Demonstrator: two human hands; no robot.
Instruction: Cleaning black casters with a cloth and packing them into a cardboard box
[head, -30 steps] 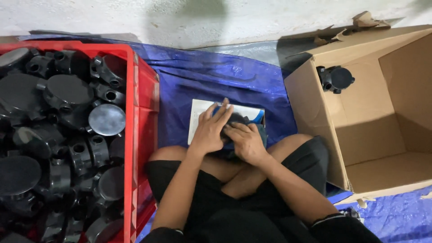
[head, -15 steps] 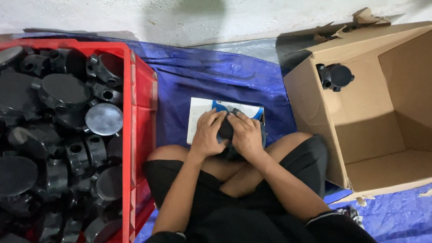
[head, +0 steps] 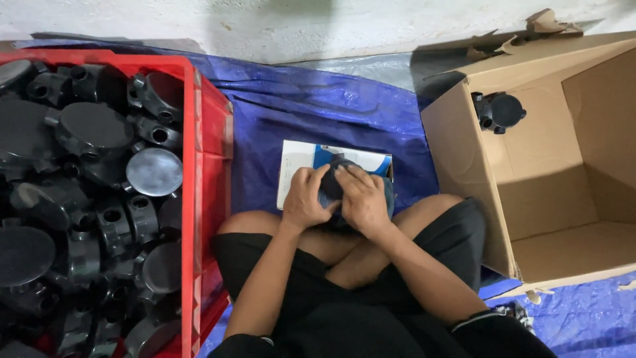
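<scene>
Head view: we see the left hand and right hand both wrapped around 1 black round fitting, fingers pressed together over it, held above the crossed legs. Under it lies a white and blue booklet on the blue tarp. Red crate full of black fittings sits on the left. Cardboard box lies open on the right, 1 black fitting inside.
</scene>
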